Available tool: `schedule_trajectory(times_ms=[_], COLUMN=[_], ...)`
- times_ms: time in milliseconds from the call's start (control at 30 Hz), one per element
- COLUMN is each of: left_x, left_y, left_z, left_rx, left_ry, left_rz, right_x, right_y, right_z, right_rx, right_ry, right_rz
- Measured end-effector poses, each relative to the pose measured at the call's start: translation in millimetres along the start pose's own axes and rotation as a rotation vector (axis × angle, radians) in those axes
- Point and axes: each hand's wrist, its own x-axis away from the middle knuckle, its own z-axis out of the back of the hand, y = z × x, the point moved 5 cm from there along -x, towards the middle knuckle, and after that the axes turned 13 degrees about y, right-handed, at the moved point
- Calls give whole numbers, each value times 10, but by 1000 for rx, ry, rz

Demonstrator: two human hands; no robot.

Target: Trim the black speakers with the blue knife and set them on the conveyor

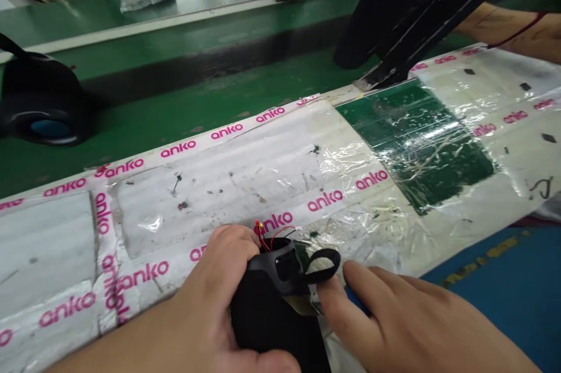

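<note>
My left hand (228, 285) is wrapped round a black speaker housing (272, 314), tilted with its upper end away from me. Thin red and black wires (264, 241) stick out of that end, with a small red and yellow connector at the tip. Beside a rectangular cutout in the grey collar, a black strap loop (326, 262) stands out to the right. The thumb or finger of my right hand (390, 308) presses against this loop, its fingers bent. Part of the right-hand grip is hidden, and a blue patch between the fingers is unclear.
White sheeting taped with pink "anko" tape (219, 186) covers the bench, with a green patch (433, 145). Behind runs a green belt (197, 92) carrying another black speaker-like unit (44, 98). A black post (394, 16) and another person's arm (517, 28) are at right.
</note>
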Motion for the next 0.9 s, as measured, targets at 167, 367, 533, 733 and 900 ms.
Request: schedule_trajectory(times_ms=[167, 367, 533, 733, 900], left_x=[-6, -17, -40, -62, -75], left_y=[14, -10, -5, 2, -18], left_z=[-40, -25, -21, -31, -36], left_rx=[40, 87, 111, 124, 117], left_ry=[-14, -29, -45, -18, 5], left_rz=[19, -13, -40, -92, -130], right_x=[-31, -69, -41, -107, -64], right_y=[76, 47, -46, -13, 28], right_z=[-151, -77, 105, 200, 154], right_rx=[-147, -297, -88, -59, -146], right_ry=[62, -48, 2, 5, -5], right_rz=[-108, -135, -91, -125, -117])
